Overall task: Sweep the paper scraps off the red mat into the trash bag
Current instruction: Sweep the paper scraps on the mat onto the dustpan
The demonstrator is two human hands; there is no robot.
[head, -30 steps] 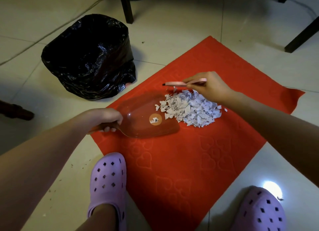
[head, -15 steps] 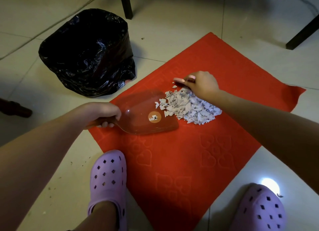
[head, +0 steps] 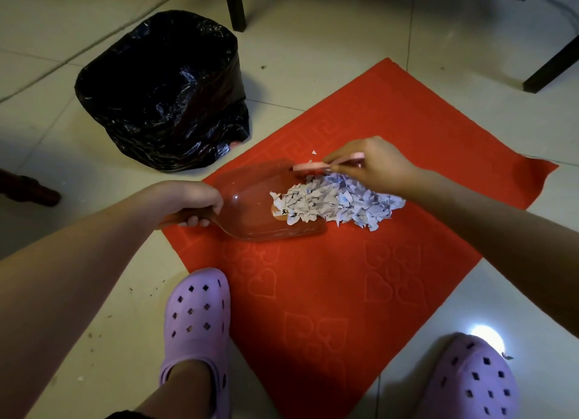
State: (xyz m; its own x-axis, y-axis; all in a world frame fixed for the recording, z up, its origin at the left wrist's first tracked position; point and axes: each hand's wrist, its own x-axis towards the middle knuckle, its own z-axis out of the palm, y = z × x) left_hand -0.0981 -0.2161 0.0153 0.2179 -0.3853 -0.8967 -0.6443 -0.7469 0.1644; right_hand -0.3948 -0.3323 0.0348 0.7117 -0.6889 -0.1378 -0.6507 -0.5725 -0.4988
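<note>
Left hand [head: 188,199] grips the clear scoop [head: 247,208]; right hand [head: 372,165] pinches a pink brush [head: 310,167] over paper scraps [head: 335,203] heaped on the red mat [head: 313,293], partly in the scoop. Trash bag [head: 163,99] stands just beyond.

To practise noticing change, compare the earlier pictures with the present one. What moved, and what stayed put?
The right hand, holding the pink brush, worked at the pile's far edge, and the paper scraps shifted left, further onto the clear dustpan, now covering most of its round label. Nothing was picked up or released. The left hand still grips the dustpan's handle. The trash bag and red mat lie as before.
</note>
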